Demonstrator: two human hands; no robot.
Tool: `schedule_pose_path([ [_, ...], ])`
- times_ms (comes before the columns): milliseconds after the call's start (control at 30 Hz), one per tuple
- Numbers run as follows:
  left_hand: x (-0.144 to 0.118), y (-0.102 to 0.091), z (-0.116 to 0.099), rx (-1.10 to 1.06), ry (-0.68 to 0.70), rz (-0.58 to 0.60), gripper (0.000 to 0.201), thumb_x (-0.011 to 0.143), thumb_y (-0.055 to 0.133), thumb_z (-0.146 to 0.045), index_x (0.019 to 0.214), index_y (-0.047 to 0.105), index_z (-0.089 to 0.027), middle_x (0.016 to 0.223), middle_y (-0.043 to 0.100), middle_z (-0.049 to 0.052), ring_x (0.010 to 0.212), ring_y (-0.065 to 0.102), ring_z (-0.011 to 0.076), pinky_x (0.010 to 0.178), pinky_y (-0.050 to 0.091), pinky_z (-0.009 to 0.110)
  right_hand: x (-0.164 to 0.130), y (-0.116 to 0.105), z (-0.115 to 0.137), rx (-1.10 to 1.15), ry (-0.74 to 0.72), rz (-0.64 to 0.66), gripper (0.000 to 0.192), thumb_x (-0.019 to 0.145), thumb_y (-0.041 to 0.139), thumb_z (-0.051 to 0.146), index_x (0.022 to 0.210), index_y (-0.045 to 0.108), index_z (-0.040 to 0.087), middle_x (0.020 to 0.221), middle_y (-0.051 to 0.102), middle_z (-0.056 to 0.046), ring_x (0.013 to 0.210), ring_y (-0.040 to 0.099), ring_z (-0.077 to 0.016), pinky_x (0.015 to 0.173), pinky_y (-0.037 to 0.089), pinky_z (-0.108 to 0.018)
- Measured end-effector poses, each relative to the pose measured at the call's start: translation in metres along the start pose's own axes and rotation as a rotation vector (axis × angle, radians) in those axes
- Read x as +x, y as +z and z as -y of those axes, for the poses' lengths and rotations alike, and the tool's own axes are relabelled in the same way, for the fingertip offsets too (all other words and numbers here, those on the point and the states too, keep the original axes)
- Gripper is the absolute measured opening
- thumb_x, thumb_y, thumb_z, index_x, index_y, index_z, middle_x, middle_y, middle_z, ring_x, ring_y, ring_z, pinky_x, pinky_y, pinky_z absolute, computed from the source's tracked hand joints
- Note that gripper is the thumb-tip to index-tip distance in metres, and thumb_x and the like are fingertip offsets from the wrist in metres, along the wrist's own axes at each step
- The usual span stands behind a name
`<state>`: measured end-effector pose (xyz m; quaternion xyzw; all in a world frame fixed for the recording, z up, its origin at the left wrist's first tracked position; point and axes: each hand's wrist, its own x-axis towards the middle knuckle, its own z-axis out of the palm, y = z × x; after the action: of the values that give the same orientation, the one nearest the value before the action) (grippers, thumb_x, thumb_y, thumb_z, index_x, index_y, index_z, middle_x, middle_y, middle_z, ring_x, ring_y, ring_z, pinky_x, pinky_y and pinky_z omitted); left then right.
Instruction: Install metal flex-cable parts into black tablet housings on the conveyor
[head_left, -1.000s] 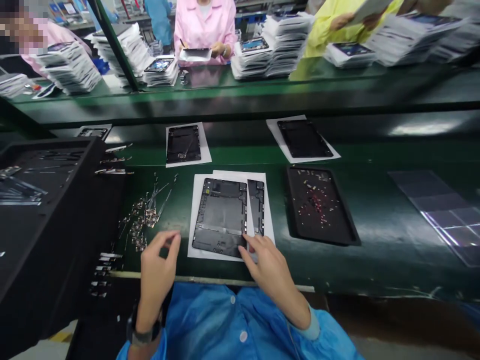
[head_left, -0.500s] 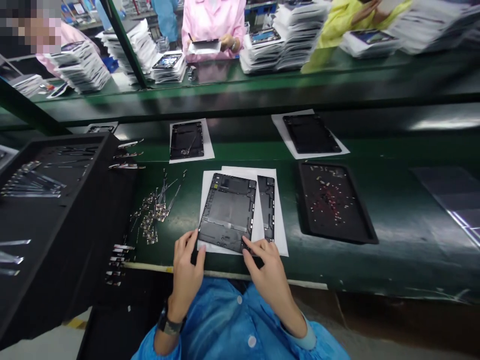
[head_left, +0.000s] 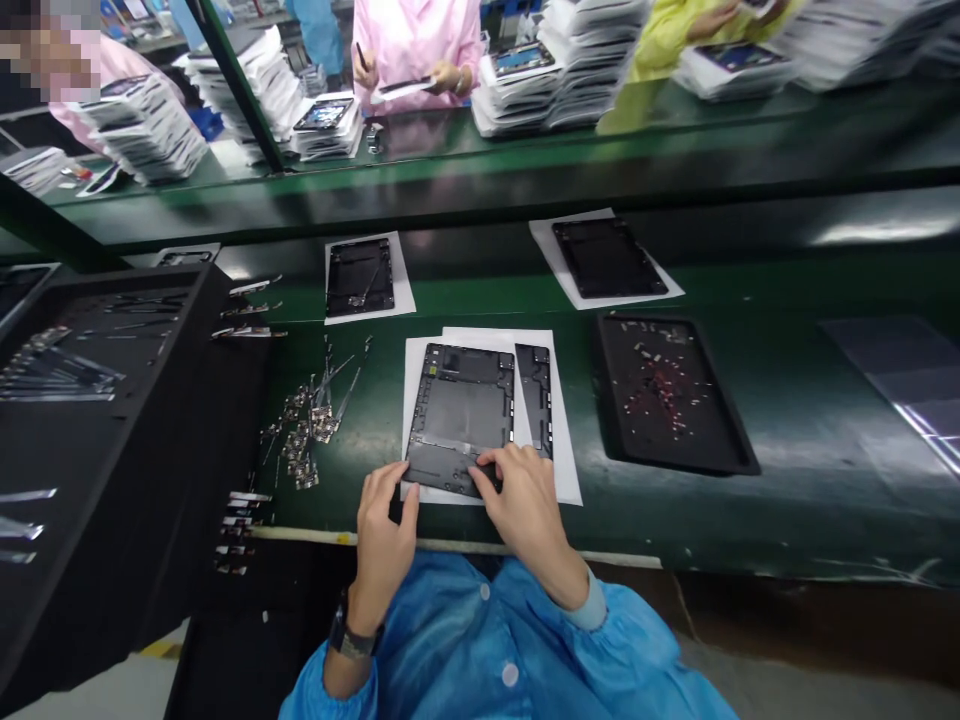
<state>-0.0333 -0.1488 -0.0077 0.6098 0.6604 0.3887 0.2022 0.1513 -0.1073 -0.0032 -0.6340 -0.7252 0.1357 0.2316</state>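
A black tablet back housing [head_left: 469,405] lies inner side up on white sheets [head_left: 566,485] in front of me. At its lower left corner my left hand [head_left: 386,515] grips the edge between thumb and fingers. My right hand [head_left: 521,500] is over the lower right part of the housing, thumb and forefinger nearly together in a pinch. Whatever is between those fingertips is too small to make out. A second black housing [head_left: 534,395] lies partly under the first one's sheet, its right strip showing.
Left of the sheets is a pile of small circuit boards with flex cables [head_left: 304,430]. A black tray with small parts [head_left: 660,390] lies to the right. Farther back are two housings on paper [head_left: 361,275] [head_left: 611,258]. A large black bin [head_left: 150,430] stands left; people work across the bench.
My right hand has moved inward over the housing, and its thumb and forefinger have drawn into a pinch. My left hand stays at the corner. The view has shifted slightly.
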Motion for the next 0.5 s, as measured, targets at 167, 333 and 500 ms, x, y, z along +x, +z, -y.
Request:
schedule_pose_path([
  [167, 0.002, -0.008, 0.002, -0.058, -0.002, 0.050, 0.025, 0.095, 0.052, -0.021, 0.116, 0.064, -0.018, 0.108, 0.068, 0.010, 0.101, 0.063, 0.0211, 0.087, 0.049, 0.034, 0.007, 0.008, 0.001, -0.067, -0.077, -0.002, 0.020, 0.093, 0.055, 0.019, 0.074, 0.060, 0.020, 0.071, 0.057, -0.005, 0.075, 0.049, -0.0231, 0.069, 0.028, -0.034],
  [333, 0.001, -0.006, 0.000, -0.068, -0.003, 0.055, 0.025, 0.095, 0.051, -0.020, 0.117, 0.063, -0.018, 0.109, 0.068, 0.011, 0.102, 0.063, 0.0215, 0.087, 0.050, 0.034, 0.004, 0.007, 0.002, -0.103, -0.147, -0.020, 0.023, 0.095, 0.048, 0.017, 0.074, 0.057, 0.020, 0.073, 0.057, -0.007, 0.074, 0.049, -0.0240, 0.068, 0.031, -0.034],
  [500, 0.005, -0.026, 0.004, 0.084, -0.016, -0.040, 0.023, 0.094, 0.052, -0.020, 0.113, 0.064, -0.019, 0.111, 0.068, 0.011, 0.105, 0.063, 0.0236, 0.089, 0.051, 0.037, -0.001, 0.000, -0.007, 0.186, -0.164, -0.015, 0.022, 0.098, 0.043, 0.024, 0.079, 0.054, 0.021, 0.076, 0.060, -0.006, 0.075, 0.054, -0.0233, 0.070, 0.039, -0.034],
])
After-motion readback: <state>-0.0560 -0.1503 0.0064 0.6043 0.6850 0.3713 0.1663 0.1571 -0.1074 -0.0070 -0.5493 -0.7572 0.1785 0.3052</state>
